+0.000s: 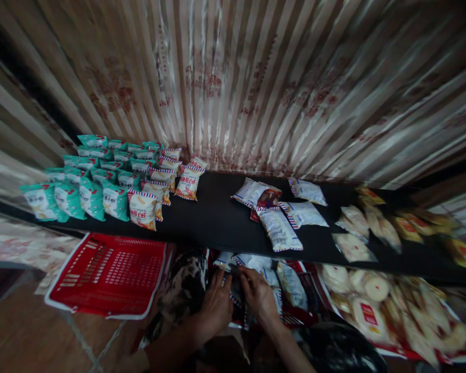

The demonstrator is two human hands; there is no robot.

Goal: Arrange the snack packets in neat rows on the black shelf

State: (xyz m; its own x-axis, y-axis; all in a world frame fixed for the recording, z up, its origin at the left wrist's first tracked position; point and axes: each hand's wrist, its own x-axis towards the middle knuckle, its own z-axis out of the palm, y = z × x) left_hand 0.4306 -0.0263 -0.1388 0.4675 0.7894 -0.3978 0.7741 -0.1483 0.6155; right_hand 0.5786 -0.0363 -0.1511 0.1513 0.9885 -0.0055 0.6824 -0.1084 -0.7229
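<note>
My left hand [217, 303] and my right hand [258, 295] come close together at the near edge of the black shelf. Their bent fingers close on a small snack bag [236, 296] between them, which is dim and mostly covered. Just beyond the fingertips lies a white bag [224, 260] with a striped edge. More white snack bags [291, 285] are heaped to the right of my right hand, with dark red packaging among them.
On the black shelf [213, 220], teal snack bags [91, 199] stand in rows at left beside upright white-and-orange bags [143, 208]. White bags [281, 230] lie loose mid-shelf. An upturned or tilted red basket [112, 274] is at lower left; wrapped pale foods [367, 313] fill another at right.
</note>
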